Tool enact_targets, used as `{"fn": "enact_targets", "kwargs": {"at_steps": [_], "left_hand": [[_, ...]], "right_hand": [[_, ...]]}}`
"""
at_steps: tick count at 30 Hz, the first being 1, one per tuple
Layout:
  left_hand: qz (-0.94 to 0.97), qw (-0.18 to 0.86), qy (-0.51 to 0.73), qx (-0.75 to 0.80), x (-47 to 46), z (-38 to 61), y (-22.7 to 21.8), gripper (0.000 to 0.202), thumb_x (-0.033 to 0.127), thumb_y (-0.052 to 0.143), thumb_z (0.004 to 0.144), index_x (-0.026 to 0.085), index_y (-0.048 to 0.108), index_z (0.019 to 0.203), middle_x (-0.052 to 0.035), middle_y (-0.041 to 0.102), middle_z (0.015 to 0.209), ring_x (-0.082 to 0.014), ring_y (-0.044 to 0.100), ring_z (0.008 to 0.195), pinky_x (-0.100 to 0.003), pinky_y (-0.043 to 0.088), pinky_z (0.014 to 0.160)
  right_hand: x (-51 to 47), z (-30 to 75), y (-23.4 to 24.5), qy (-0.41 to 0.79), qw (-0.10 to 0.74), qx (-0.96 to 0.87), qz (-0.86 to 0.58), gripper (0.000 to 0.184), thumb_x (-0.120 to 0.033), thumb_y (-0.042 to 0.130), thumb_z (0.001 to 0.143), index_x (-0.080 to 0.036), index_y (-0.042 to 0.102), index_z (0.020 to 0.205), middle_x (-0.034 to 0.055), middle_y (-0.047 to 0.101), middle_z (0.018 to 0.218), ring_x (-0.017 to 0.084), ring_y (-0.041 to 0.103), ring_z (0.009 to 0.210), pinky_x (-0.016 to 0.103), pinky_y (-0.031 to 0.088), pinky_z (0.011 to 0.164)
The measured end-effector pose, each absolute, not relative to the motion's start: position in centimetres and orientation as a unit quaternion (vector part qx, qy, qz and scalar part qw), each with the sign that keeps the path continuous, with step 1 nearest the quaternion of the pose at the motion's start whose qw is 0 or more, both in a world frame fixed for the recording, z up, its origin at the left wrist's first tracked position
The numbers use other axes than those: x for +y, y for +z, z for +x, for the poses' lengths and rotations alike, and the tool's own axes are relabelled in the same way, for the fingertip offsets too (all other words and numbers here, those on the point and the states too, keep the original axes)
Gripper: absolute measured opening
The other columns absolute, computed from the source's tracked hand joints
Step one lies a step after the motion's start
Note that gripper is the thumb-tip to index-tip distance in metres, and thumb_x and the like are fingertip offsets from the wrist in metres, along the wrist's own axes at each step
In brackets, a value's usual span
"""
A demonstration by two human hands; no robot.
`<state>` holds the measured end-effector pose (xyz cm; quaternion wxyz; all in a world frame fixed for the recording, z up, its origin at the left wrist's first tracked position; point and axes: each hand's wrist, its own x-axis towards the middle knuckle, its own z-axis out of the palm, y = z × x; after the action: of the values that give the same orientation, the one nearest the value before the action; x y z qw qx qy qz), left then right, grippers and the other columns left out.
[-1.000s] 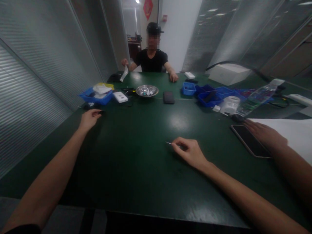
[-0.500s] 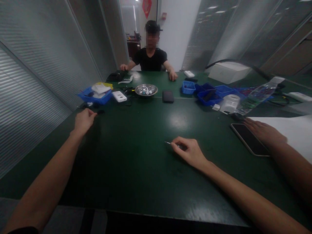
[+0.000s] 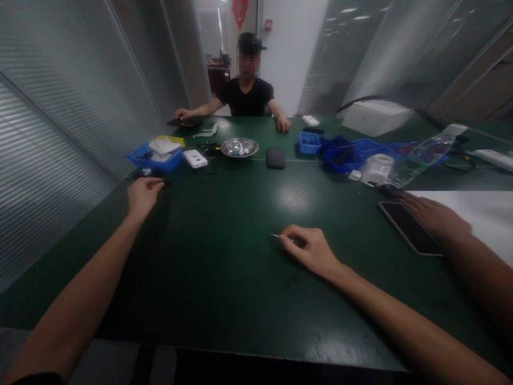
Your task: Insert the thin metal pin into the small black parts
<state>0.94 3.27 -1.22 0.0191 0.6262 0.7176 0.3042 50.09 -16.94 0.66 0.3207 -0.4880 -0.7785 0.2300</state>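
My left hand (image 3: 143, 198) is at the left of the green table, thumb and fingers pinched together on a small flat black object (image 3: 166, 184). Its exact kind is too dark to tell. Close behind that hand is the blue basket (image 3: 170, 164), with white and yellow things in it. Near the middle of the table, my right hand (image 3: 308, 247) rests with its fingers curled closed round a thin tool with a metal tip (image 3: 274, 235). The tip points left, and the rest of the tool is mostly hidden in the hand.
Across the table sits a person (image 3: 247, 96). Another person's hand (image 3: 438, 218) lies by a phone (image 3: 409, 227) at right. Further back are a metal dish (image 3: 227, 155), a black square item (image 3: 276, 159), blue trays (image 3: 340, 168), a clear bottle (image 3: 428, 155) and a white box (image 3: 374, 118).
My left hand has shifted slightly right, its fingertips now at the small black object. My right hand stays put. The person opposite has moved one hand out to the left of the view.
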Motion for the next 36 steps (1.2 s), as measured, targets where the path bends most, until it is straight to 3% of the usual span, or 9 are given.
{"fn": "enact_targets", "kwargs": {"at_steps": [5, 10, 16, 36], "left_hand": [[0.64, 0.009, 0.3, 0.707, 3.6, 1.7, -1.9, 0.028, 0.034, 0.065, 0.095, 0.017, 0.076, 0.114, -0.0074, 0.072, 0.119, -0.0242, 0.064, 0.108, -0.034, 0.045, 0.102], [0.632, 0.002, 0.313, 0.709, 3.7, 1.6, -2.1, 0.03, 0.035, 0.064, 0.095, 0.017, 0.075, 0.118, -0.0064, 0.072, 0.122, -0.0222, 0.064, 0.11, -0.031, 0.043, 0.104], [0.599, 0.026, 0.305, 0.74, 4.1, 1.1, -2.2, 0.033, 0.034, 0.072, 0.09, 0.015, 0.076, 0.117, -0.0021, 0.075, 0.098, -0.0162, 0.064, 0.085, -0.027, 0.048, 0.089], [0.529, 0.074, 0.347, 0.771, 4.9, 1.5, -2.1, 0.037, 0.037, 0.076, 0.085, 0.016, 0.078, 0.116, -0.0022, 0.077, 0.099, -0.016, 0.065, 0.084, -0.027, 0.049, 0.084]], "right_hand": [[-16.9, 50.2, 0.4, 0.217, 0.314, -0.78, -0.497, 0.026, -0.037, 0.058, 0.1, -0.018, 0.074, 0.094, 0.0013, 0.072, 0.074, 0.013, 0.06, 0.057, 0.025, 0.043, 0.057], [-16.9, 50.3, 0.5, 0.223, 0.314, -0.778, -0.496, 0.027, -0.037, 0.057, 0.101, -0.017, 0.074, 0.094, 0.0021, 0.073, 0.076, 0.013, 0.062, 0.058, 0.025, 0.044, 0.057], [-16.9, 50.4, 0.6, 0.227, 0.305, -0.78, -0.498, 0.027, -0.037, 0.056, 0.101, -0.017, 0.074, 0.096, 0.0029, 0.074, 0.079, 0.014, 0.063, 0.06, 0.026, 0.045, 0.057], [-16.5, 50.2, 0.5, 0.234, 0.308, -0.781, -0.491, 0.025, -0.036, 0.057, 0.1, -0.018, 0.074, 0.094, 0.0018, 0.073, 0.077, 0.013, 0.062, 0.059, 0.025, 0.046, 0.057]]}}
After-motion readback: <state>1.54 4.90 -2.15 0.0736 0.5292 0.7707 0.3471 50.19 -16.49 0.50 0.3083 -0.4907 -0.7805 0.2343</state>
